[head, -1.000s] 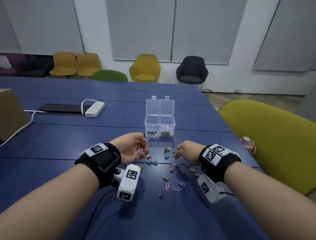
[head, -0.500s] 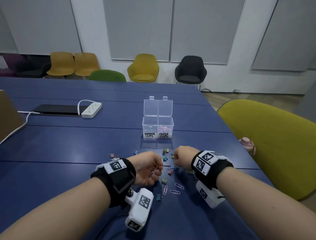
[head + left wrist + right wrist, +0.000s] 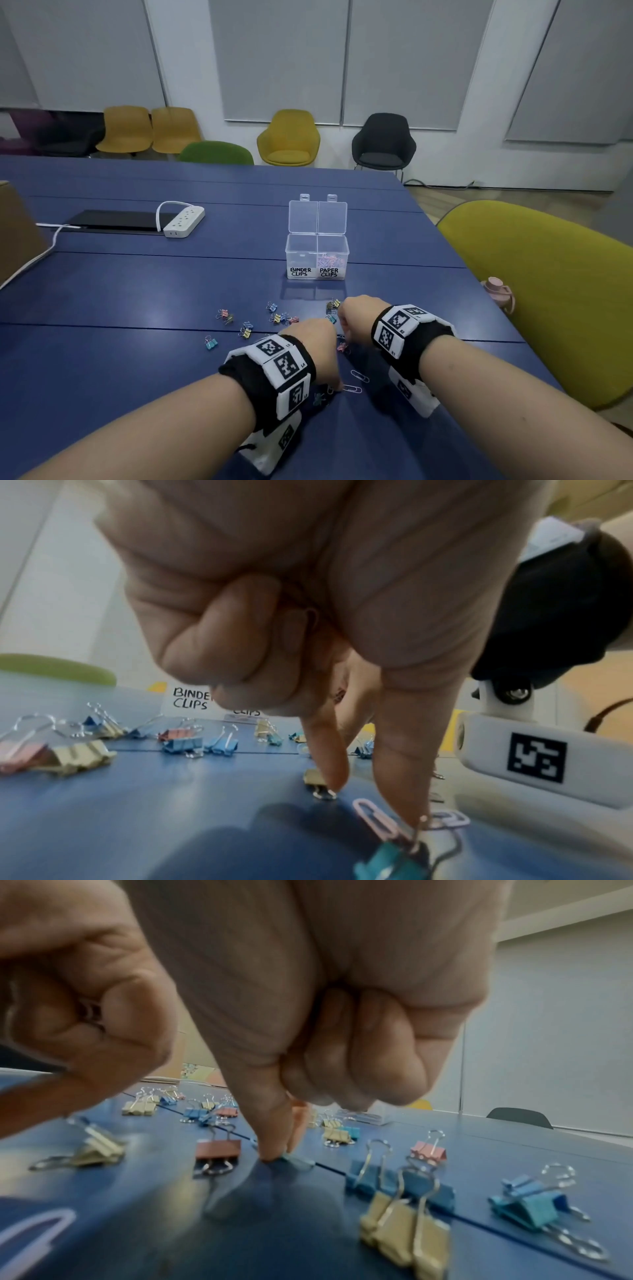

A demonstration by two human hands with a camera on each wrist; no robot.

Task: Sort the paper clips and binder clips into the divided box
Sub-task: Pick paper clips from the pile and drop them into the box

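two hands work just in front of the divided box (image 3: 317,260) on the blue desk (image 3: 137,291). left hand (image 3: 313,346): outer fingers curled, forefinger and thumb reaching down to a pink paper clip (image 3: 375,819); grip not plainly closed on it. right hand (image 3: 358,317): thumb and forefinger tips pinching a light-blue paper clip (image 3: 298,1161) lying on the desk. binder clips (image 3: 277,317) scattered in front of the box; pink paper clips fill its right compartment.
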